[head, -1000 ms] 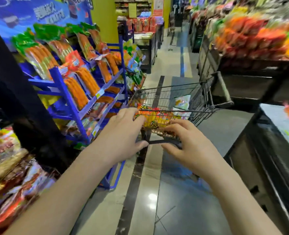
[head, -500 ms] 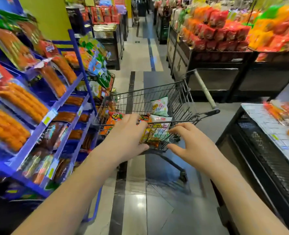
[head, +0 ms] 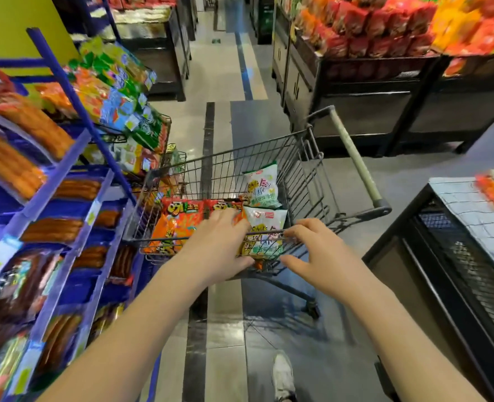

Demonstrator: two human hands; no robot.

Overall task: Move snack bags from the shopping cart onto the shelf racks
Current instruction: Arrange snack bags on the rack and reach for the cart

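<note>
A wire shopping cart [head: 306, 169] stands in the aisle with its near rim at my hands. Inside lie orange-red snack bags [head: 179, 221] on the left and two white-green snack bags [head: 261, 185] on the right. My left hand [head: 216, 245] reaches over the near rim, its fingers fairly straight on the orange bags and its thumb below the rim. My right hand [head: 315, 253] has its fingertips at the rim wire in front of the lower white bag [head: 264, 227], thumb spread underneath. The blue shelf rack [head: 66, 175] stands left of the cart.
The blue rack holds sausage packs [head: 16, 158] and snack bags [head: 115, 94]. A black display stand [head: 384, 88] piled with red bags lines the right side. A black mesh counter [head: 457, 256] is close at right. My shoe [head: 282, 375] is on the tiled floor.
The view has closed in on the cart and tilted down. Both hands have stayed at the near rim, the left now further over it onto the bags.
</note>
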